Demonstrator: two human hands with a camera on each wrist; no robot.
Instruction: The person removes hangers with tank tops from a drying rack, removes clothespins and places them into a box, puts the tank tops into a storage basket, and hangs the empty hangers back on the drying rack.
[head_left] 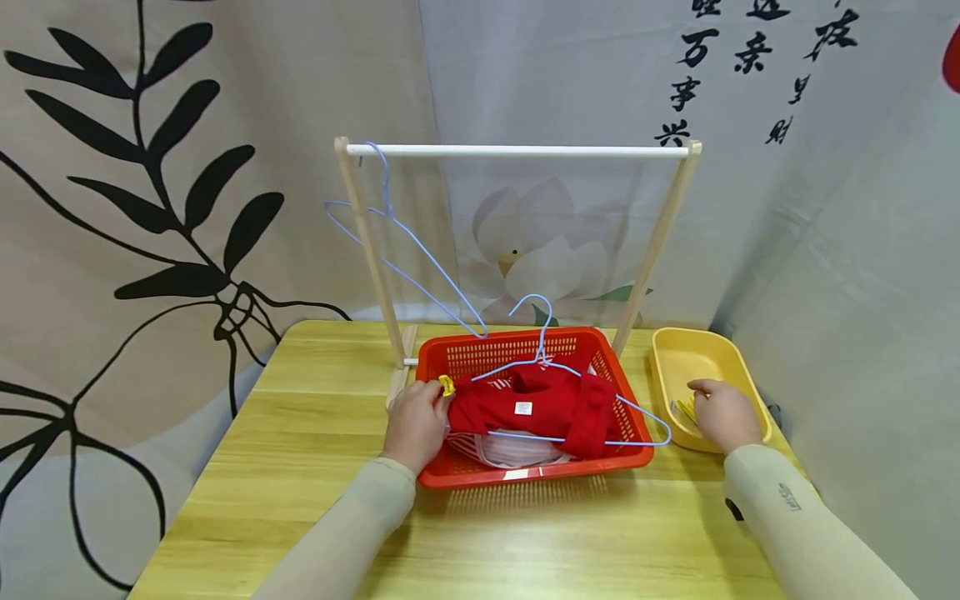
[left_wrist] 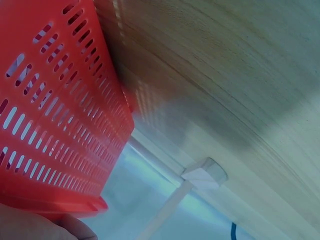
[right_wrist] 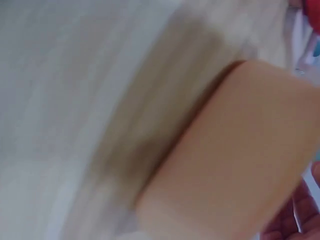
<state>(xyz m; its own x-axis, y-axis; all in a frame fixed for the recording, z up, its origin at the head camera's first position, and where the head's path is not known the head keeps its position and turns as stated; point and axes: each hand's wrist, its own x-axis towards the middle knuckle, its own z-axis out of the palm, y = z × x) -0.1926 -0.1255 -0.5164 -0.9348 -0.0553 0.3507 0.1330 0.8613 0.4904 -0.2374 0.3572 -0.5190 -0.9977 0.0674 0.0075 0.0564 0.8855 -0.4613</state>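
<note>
A red garment (head_left: 551,400) with a white label lies on a light blue hanger (head_left: 645,407) across the red basket (head_left: 536,475). My left hand (head_left: 416,425) holds the garment's left end at the basket's rim. A yellow clip (head_left: 447,385) sits at its fingertips. In the left wrist view, part of that hand (left_wrist: 45,225) shows below the basket's slotted wall (left_wrist: 60,115). On the right, my right hand (head_left: 726,415) reaches into a yellow tray (head_left: 738,358). Its fingers are at yellow clips (head_left: 686,408), and their grip is partly hidden.
Behind the basket stands a wooden rack with a white rod (head_left: 517,152). A second light blue hanger (head_left: 427,242) hangs at its left end. White striped cloth (head_left: 517,448) lies in the basket under the garment. The wooden table (head_left: 337,375) meets a curtain backdrop.
</note>
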